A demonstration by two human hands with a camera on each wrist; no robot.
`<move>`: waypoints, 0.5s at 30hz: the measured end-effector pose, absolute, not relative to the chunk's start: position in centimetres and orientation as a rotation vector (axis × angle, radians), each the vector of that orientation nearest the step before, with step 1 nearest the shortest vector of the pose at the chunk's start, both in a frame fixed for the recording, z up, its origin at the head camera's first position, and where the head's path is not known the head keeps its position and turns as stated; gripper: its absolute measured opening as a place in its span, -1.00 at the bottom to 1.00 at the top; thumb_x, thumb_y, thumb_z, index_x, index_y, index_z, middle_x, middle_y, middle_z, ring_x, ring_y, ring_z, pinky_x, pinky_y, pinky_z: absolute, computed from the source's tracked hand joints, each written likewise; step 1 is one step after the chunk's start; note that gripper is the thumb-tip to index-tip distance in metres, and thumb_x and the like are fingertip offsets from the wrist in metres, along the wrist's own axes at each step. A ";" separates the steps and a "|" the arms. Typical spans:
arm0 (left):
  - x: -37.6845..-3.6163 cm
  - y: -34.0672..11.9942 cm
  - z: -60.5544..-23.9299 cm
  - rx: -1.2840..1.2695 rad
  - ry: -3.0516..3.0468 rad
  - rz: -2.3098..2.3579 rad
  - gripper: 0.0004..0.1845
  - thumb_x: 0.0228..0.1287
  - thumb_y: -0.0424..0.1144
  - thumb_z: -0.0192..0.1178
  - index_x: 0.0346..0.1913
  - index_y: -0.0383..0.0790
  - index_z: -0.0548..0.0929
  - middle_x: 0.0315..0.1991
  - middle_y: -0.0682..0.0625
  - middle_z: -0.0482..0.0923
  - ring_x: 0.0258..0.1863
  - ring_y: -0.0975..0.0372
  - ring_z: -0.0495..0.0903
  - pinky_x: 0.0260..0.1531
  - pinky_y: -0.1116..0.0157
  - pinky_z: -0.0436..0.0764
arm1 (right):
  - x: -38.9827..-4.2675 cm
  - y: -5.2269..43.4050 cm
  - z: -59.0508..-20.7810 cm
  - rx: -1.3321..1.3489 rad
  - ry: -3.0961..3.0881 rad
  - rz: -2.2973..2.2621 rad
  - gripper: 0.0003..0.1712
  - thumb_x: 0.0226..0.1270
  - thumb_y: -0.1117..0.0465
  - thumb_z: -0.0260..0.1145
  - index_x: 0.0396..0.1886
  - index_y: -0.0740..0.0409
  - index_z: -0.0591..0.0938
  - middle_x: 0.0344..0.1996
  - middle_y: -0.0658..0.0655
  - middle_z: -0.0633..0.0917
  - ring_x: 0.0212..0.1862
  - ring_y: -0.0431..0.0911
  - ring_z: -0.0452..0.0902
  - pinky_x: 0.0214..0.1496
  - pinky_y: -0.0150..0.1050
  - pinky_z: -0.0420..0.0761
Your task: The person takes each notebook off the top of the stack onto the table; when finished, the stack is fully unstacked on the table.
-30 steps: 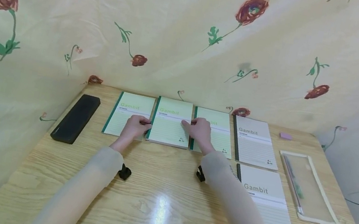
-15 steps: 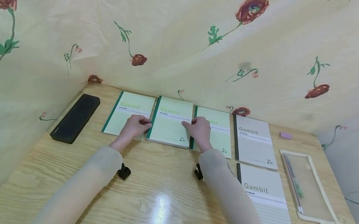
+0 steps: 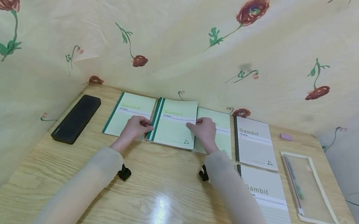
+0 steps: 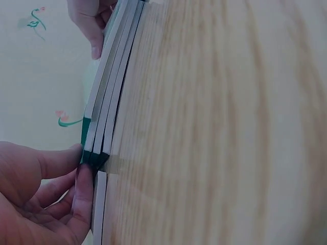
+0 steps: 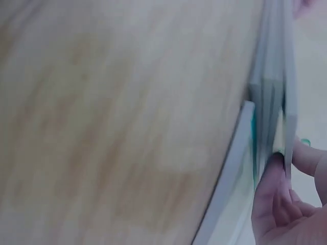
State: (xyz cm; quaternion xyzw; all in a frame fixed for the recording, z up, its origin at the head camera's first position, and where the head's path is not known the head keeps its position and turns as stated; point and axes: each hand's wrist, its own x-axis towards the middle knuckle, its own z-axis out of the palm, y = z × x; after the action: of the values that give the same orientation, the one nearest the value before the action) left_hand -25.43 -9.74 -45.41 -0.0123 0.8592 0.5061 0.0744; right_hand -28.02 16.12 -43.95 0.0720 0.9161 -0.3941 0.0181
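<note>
1. The right hand [image 3: 205, 131] pinches the free right edge of the top notebook [image 3: 175, 123] of the middle green stack [image 3: 170, 143], fingers curled round the cover edge, and that book sits shifted to the right, overlapping the right green notebook [image 3: 219, 132]. Judged from this, the step in hand is parting the top book from the ones under it; the lift goes best as a low, level slide, so the books beneath do not drag along.

2. The left hand [image 3: 134, 127] grips the dark green spines [image 4: 94, 155] of the stack, thumb and fingers closed on them, resting partly over the left green notebook [image 3: 127, 113]. The left wrist view shows several books stacked here. This hand should pin the lower books to the wooden table [image 3: 157, 199] while the right one moves the top one.

3. The stack lies at the far edge of the table, in the row of Gambit notebooks, between the left and right green ones and touching or overlapping both. Care is needed that the neighbours stay square.

4. Well apart, to the right, lie two grey notebooks [image 3: 254, 140], a clear pencil pouch [image 3: 309, 187] and a small pink eraser [image 3: 285, 137]; a black case [image 3: 76, 118] lies to the left.
</note>
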 end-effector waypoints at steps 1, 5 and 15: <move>-25.4 -9.7 -45.4 -0.038 2.576 1.524 -0.72 0.35 -0.31 0.30 0.04 -0.39 0.67 -0.10 -0.21 0.65 -0.08 0.02 0.59 0.01 0.12 0.55 | -28.0 16.3 -43.9 0.226 2.835 -1.232 -0.59 0.24 0.00 0.48 -0.26 0.30 0.65 -0.50 0.08 0.59 -0.47 -0.12 0.42 -0.40 -0.26 0.43; -25.3 -9.8 -45.3 -0.044 2.569 1.534 -0.72 0.34 -0.32 0.29 0.04 -0.39 0.67 -0.10 -0.21 0.65 -0.07 0.01 0.59 0.02 0.11 0.55 | -27.9 17.4 -43.8 0.247 2.702 -1.319 -0.54 0.27 0.02 0.46 -0.09 0.32 0.60 -0.32 0.15 0.59 -0.37 -0.07 0.48 -0.26 -0.20 0.49; -25.3 -9.5 -45.3 -0.060 2.569 1.527 -0.71 0.35 -0.32 0.28 0.06 -0.39 0.66 -0.08 -0.21 0.64 -0.06 0.01 0.58 0.03 0.12 0.55 | -26.3 21.0 -42.8 0.296 2.477 -1.429 -0.51 0.32 0.08 0.43 0.02 0.29 0.45 -0.18 0.17 0.55 -0.25 -0.06 0.55 -0.09 -0.19 0.59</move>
State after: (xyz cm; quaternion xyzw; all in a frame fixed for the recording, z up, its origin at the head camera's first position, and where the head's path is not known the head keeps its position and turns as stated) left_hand -25.32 -9.54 -45.27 -0.0199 0.8569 0.5094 0.0760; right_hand -26.26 21.00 -42.82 0.1019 0.8540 -0.4925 0.1331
